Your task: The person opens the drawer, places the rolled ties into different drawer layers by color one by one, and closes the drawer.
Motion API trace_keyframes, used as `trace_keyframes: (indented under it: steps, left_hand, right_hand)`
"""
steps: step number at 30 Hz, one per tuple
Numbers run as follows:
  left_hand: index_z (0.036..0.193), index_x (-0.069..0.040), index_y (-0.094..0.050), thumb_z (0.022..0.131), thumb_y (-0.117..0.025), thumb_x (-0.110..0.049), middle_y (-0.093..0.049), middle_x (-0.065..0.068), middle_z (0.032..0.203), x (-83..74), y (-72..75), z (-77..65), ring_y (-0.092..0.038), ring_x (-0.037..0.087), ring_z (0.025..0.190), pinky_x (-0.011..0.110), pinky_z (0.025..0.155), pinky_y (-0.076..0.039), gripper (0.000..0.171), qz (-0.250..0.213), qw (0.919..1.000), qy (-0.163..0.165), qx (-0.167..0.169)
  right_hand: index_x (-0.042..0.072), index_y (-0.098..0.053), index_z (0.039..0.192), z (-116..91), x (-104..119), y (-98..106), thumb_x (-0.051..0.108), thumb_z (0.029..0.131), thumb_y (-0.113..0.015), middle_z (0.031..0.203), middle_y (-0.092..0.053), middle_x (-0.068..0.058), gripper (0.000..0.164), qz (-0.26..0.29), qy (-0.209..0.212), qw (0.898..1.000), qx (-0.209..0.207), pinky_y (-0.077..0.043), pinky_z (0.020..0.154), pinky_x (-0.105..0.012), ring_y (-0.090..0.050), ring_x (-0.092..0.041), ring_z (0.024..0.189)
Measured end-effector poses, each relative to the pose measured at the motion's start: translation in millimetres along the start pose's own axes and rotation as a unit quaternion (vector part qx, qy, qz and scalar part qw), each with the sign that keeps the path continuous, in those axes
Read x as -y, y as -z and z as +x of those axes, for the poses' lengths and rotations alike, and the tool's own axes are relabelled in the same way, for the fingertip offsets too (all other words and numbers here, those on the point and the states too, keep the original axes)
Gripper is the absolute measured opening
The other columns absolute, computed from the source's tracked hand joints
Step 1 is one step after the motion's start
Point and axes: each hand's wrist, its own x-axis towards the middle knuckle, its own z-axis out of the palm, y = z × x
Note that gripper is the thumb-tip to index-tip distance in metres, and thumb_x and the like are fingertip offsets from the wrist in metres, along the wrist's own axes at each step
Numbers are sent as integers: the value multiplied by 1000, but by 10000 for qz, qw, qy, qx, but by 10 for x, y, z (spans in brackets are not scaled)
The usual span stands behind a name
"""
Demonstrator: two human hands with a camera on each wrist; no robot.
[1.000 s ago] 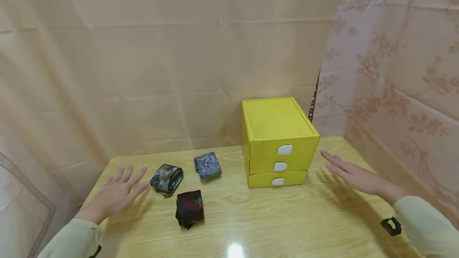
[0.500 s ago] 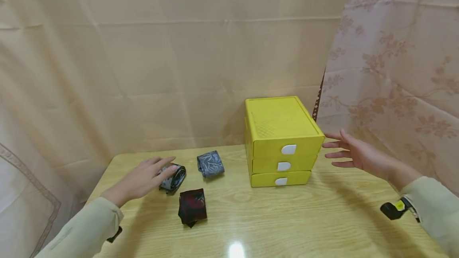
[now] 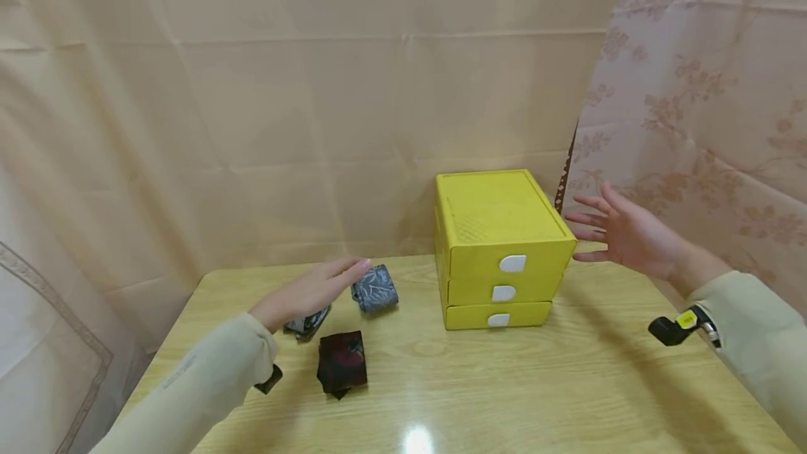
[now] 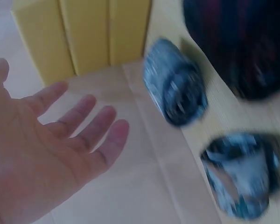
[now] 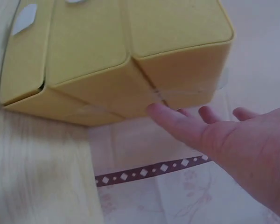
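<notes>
My left hand hovers over the table, fingers straight and holding nothing. Its fingertips overlap the edge of a blue-grey rolled necktie in the head view. Below the hand, a dark patterned rolled necktie is mostly hidden; the left wrist view shows this patterned necktie in full. A dark red rolled necktie lies nearer the front. My right hand, fingers spread, is beside the right side of a yellow three-drawer box. Whether it touches the box is unclear.
The box's drawers are closed, each with a white handle. A beige curtain hangs behind the wooden table, and a floral curtain hangs at the right.
My left hand has moved right, from beside the patterned necktie to over it and near the blue-grey one. My right hand has risen and turned beside the box, its fingers spreading.
</notes>
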Motion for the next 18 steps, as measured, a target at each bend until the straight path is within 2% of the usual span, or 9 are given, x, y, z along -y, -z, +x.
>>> trace_keyframes:
  steps: [2, 3, 6, 8, 9, 12, 15, 18]
  left_hand:
    - [158, -24, -35, 96, -32, -78, -37, 1, 160, -104, -24, 46, -32, 29, 147, 59, 117, -24, 83, -202, 9996, 114, 172]
    - [158, -26, -37, 94, -31, -80, -38, -1, 159, -154, -37, 70, -35, 28, 146, 58, 116, -26, 84, -298, 9991, 131, 269]
    - [152, -28, -47, 93, -31, -82, -49, -3, 150, -292, -77, 147, -46, 27, 138, 56, 111, -35, 82, -605, 9962, 75, 625]
    - [145, -26, -55, 95, -32, -80, -57, 0, 142, -369, -116, 202, -54, 27, 129, 55, 107, -40, 77, -889, 9917, -36, 930]
    - [141, -24, -58, 95, -33, -79, -59, 1, 137, -407, -137, 226, -56, 27, 125, 54, 106, -42, 76, -1025, 9890, -88, 1063]
    - [135, -21, -63, 95, -37, -78, -64, 2, 128, -519, -217, 287, -61, 25, 117, 52, 104, -44, 75, -1417, 9798, -96, 1411]
    - [136, -17, -63, 94, -38, -78, -65, 1, 125, -634, -330, 341, -63, 23, 113, 51, 103, -45, 78, -1601, 9734, -132, 1635]
    - [138, -13, -61, 96, -36, -76, -65, 2, 125, -735, -462, 400, -63, 22, 112, 51, 103, -45, 80, -1724, 9678, -247, 1819]
  right_hand:
    - [15, 17, 161, 33, 41, -11, 60, 105, -13, 166, 10, -25, 77, -53, -59, 10000, 21, -47, 101, -55, -51, -11, 130]
    - [16, 18, 161, 49, 56, -19, 61, 105, -14, 165, 13, -26, 78, -42, -86, 10000, 24, -47, 101, -55, -45, -18, 137]
    - [18, 19, 160, 94, 76, -53, 63, 104, -14, 166, 15, -24, 79, 28, -199, 9998, -20, -48, 99, -52, -18, -37, 151]
    - [17, 20, 160, 123, 68, -82, 62, 104, -16, 166, 16, -22, 80, 64, -233, 9997, -64, -47, 98, -51, 1, -46, 151]
    - [17, 21, 160, 136, 61, -97, 62, 104, -16, 166, 17, -22, 81, 55, -244, 9996, -93, -46, 99, -52, 5, -47, 151]
    - [15, 22, 159, 178, 39, -140, 61, 105, -19, 165, 17, -22, 82, -73, -234, 9995, -213, -38, 105, -61, 6, -48, 150]
    - [15, 22, 159, 227, 19, -185, 59, 106, -23, 166, 18, -21, 82, -120, -245, 9991, -324, -25, 109, -71, 6, -47, 151]
    - [13, 13, 161, 290, -3, -232, 54, 108, -28, 167, 10, -20, 78, -177, -315, 9984, -428, -28, 106, -72, 0, -45, 151]
